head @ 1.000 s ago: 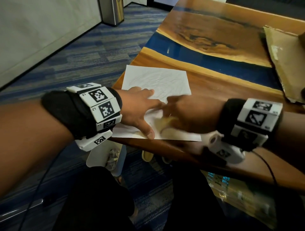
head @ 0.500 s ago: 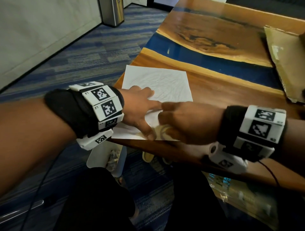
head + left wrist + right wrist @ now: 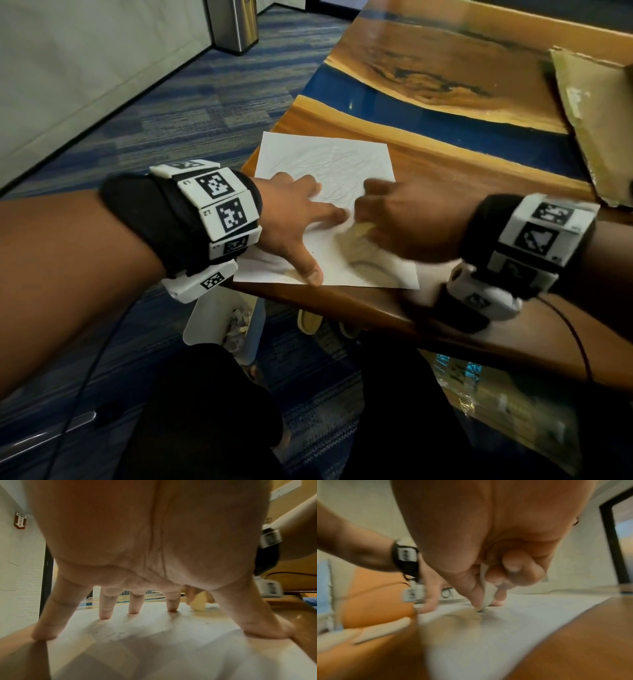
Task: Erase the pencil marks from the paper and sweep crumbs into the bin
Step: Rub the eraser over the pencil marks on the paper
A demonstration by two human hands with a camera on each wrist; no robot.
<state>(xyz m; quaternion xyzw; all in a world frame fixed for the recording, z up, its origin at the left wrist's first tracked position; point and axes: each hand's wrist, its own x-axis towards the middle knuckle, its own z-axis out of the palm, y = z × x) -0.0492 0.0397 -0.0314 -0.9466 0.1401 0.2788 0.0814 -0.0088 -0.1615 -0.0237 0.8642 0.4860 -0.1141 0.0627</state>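
Note:
A white sheet of paper [image 3: 325,161] with faint pencil scribbles lies at the near left corner of the wooden table [image 3: 479,164]. My left hand [image 3: 294,219] presses it flat with spread straight fingers [image 3: 104,611], thumb near the paper's front edge. My right hand [image 3: 404,222] pinches a pale yellowish eraser [image 3: 486,595] between thumb and fingers, its tip on the paper just right of my left index finger. The eraser [image 3: 199,603] also shows past my left fingers. Small dark crumbs [image 3: 115,635] lie on the paper under my left palm.
A small white bin [image 3: 222,325] with crumpled scraps stands on the carpet below the table's near left corner. A cardboard piece [image 3: 596,113] lies at the table's right. A metal bin [image 3: 236,24] stands far off by the wall.
My right hand with the eraser slid left toward the front edge, then back up and right across the paper in a rubbing stroke. My left hand stays planted on the sheet.

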